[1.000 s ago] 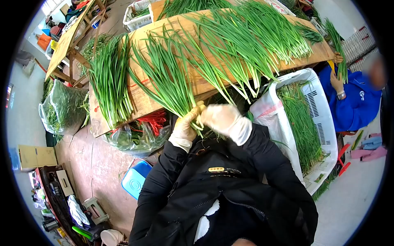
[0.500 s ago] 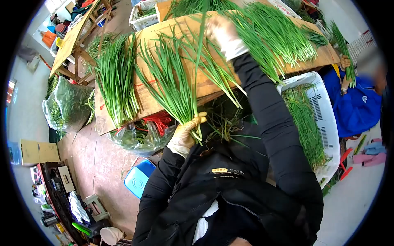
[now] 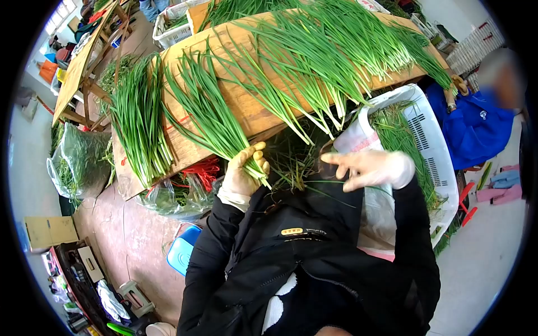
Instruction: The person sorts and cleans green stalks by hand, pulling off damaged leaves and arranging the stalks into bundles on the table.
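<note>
My left hand (image 3: 244, 172), in a pale glove, is wrapped round the stem ends of a bunch of green stalks (image 3: 212, 115) whose leaves lie over the table edge. My right hand (image 3: 367, 168), gloved too, hovers right of it above my lap with fingers apart and nothing in them. Loose trimmings (image 3: 297, 168) lie on my dark apron between the hands. On the wooden table (image 3: 246, 115), a thick bunch (image 3: 140, 123) lies at the left, thin stalks (image 3: 274, 101) in the middle and a large pile (image 3: 353, 45) at the right.
A white crate (image 3: 431, 129) of greens stands at my right. Beyond it sits a person in blue (image 3: 476, 134), hands on stalks at the table's end. Left of me are clear bags (image 3: 84, 162), red ties (image 3: 204, 172) and a blue container (image 3: 182, 249).
My right hand has come back from over the table to above my lap. My left hand has kept hold of its bunch. The co-worker's stalks have gone from upright to lying towards the table.
</note>
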A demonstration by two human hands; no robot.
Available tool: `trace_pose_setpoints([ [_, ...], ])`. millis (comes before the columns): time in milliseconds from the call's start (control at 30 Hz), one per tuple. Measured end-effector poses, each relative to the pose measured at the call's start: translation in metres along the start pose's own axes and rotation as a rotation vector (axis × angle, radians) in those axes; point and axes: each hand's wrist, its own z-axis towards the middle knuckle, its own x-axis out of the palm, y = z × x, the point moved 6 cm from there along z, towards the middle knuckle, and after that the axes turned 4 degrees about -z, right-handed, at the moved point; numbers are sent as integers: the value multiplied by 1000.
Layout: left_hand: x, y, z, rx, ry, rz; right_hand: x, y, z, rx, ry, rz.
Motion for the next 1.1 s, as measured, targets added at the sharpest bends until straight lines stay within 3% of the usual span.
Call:
trace_pose_setpoints([
  [33,-5,0,6,-49,-35,50,9,-7,0,119,33,-562],
  [100,-7,6,18,-80,104,106,-10,-11,24,117,-325,-453],
  [167,-13,10,27,-42,-5,181,-23,-7,51,254,-492,-288],
  [233,-16,12,36,-3,-47,235,-20,-28,96,331,-415,-618],
  [300,-11,13,38,13,-58,269,-14,-46,124,432,-235,-410],
  [333,-9,14,39,11,-45,263,-10,-50,126,426,-232,-163],
  [367,-9,14,41,11,-33,255,-3,-55,132,383,-250,143],
  [433,-15,13,44,-7,30,213,14,-51,140,168,-168,379],
  [467,-21,13,43,23,-29,192,20,-44,141,71,-183,192],
  [500,-24,14,41,48,-89,171,32,-31,135,-3,-113,422],
  [567,-12,16,37,83,-80,191,36,-24,125,-118,-281,228],
  [600,-8,17,36,59,-67,193,31,-12,110,-362,-620,57],
  [633,-3,17,34,34,-52,194,30,-12,97,-407,-788,58],
  [700,17,12,27,99,-133,243,34,-21,70,-193,-882,308],
  [733,25,9,31,108,-43,254,35,-19,51,-174,-947,333],
  [800,47,-10,33,135,153,361,42,-19,14,-203,-985,113],
  [833,64,-19,27,141,104,356,49,-27,-3,-281,-1033,-160],
  [867,83,-31,20,174,111,440,58,-45,-17,-184,-988,-271],
  [900,97,-42,14,204,117,524,68,-53,-30,-196,-992,-644],
  [933,104,-50,10,183,111,522,79,-86,-40,-32,-911,-687],
  [967,106,-58,9,162,107,520,91,-114,-50,34,-758,-751],
  [1000,97,-68,14,163,167,475,101,-137,-59,237,-478,-801],
  [1100,64,-82,17,261,-166,443,105,-175,-94,768,96,-735],
])
